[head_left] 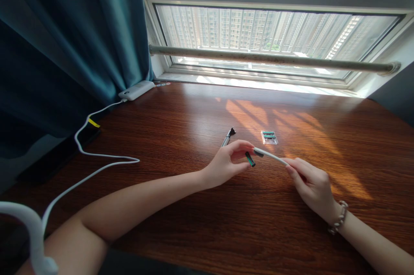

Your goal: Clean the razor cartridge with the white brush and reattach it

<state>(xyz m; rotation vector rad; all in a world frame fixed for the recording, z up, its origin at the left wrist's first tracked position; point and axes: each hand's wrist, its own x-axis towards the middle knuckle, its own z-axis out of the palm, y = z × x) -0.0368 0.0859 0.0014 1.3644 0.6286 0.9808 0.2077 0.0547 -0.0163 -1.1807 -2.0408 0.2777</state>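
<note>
Left hand: thumb and fingers pinch the cartridge, a small dark piece with a green strip. Cartridge sits slanted at the fingertips, above the table, its far end to the left and its near end to the right.

Right hand: thumb and fingers pinch the right end of the brush, a slim white stick with dark bristles at its left end. Brush slopes up to the far left; bristles face the near side, just right of the cartridge. Brush tip meets the left index fingertip as far as can be seen; whether bristles touch the cartridge, cannot tell. A bracelet rings the right wrist.

On the table, far side of the left hand: handle, grey with a black head pointing far right; its near end is hidden by the hand. Case, clear, lies flat to the right of the handle, on the far side of the brush; dark and green pieces inside.

Far left: white device at the foot of the curtain, white cable plugged into its near end. Near left: thick white tube. Far side: window crossed by a rail. Sunlight falls on the table's right half.
</note>
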